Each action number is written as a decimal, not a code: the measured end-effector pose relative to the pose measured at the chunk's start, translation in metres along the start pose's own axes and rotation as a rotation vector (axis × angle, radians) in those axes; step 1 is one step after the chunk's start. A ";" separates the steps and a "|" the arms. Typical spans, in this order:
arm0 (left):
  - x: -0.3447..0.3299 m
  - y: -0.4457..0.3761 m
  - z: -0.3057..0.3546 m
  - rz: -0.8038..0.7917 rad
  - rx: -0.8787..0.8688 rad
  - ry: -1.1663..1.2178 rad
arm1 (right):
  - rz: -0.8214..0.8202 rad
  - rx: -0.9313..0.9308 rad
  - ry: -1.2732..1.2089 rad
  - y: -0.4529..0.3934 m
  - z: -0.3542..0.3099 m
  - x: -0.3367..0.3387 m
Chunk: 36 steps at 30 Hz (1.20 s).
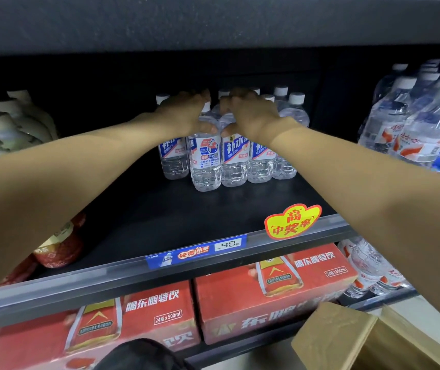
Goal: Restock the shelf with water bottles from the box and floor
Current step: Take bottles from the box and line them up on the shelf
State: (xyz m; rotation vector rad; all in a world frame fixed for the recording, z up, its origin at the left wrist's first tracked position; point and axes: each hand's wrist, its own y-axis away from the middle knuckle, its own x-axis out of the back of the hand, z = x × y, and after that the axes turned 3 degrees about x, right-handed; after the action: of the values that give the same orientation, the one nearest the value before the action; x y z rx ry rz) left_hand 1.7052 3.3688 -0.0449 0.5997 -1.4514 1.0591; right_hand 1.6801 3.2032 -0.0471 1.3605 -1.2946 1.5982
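Several clear water bottles with blue-and-white labels and white caps stand grouped at the back middle of the dark shelf (186, 217). My left hand (186, 113) grips the shoulder of the front left bottle (205, 161). Beside it, my right hand (250, 116) grips the shoulder of the front right bottle (234, 161). Both bottles stand upright on the shelf, touching each other. The open cardboard box (347, 340) shows at the bottom right; its inside is hidden.
Packs of larger water bottles (416, 124) fill the shelf's right side, pale bottles (13, 121) the left. Red drink cartons (274, 289) sit on the shelf below. A price strip (197, 253) and yellow tag (292, 221) line the shelf's front edge.
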 end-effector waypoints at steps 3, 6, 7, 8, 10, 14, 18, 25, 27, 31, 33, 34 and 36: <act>0.007 0.002 -0.003 -0.085 -0.061 0.093 | 0.024 -0.020 0.050 0.001 -0.003 -0.005; 0.014 0.001 -0.009 -0.148 -0.032 0.179 | 0.023 -0.010 0.111 0.003 -0.005 -0.002; 0.015 0.000 -0.012 -0.135 -0.009 0.183 | 0.019 -0.005 0.129 0.004 -0.004 -0.001; 0.016 0.000 -0.013 -0.110 0.009 0.172 | 0.013 -0.002 0.146 0.006 -0.003 0.000; 0.017 0.001 -0.011 -0.062 0.029 0.107 | 0.004 0.005 0.179 0.007 -0.002 -0.001; 0.016 0.000 -0.005 -0.021 0.037 0.014 | -0.020 0.001 0.151 0.008 0.001 -0.001; 0.015 -0.007 -0.003 -0.030 0.107 -0.060 | -0.003 0.004 0.121 0.008 0.001 -0.003; 0.009 -0.011 -0.002 -0.012 0.201 -0.130 | 0.006 -0.009 0.109 0.008 0.002 -0.004; 0.008 -0.010 0.005 0.004 0.226 -0.134 | 0.006 -0.018 0.093 0.008 0.002 -0.006; 0.008 -0.013 0.011 0.001 0.231 -0.132 | 0.008 -0.013 0.098 0.006 0.003 -0.008; 0.009 -0.012 0.011 -0.008 0.220 -0.137 | 0.016 0.004 0.105 0.007 0.004 -0.009; 0.009 -0.011 0.011 -0.011 0.221 -0.139 | 0.020 0.017 0.117 0.007 0.005 -0.010; 0.010 -0.008 0.012 -0.016 0.220 -0.140 | 0.007 0.049 0.147 0.011 0.009 -0.013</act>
State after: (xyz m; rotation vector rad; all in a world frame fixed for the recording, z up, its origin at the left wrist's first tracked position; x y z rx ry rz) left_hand 1.7038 3.3567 -0.0319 0.8555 -1.4571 1.1928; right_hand 1.6755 3.1930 -0.0624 1.2442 -1.1805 1.7109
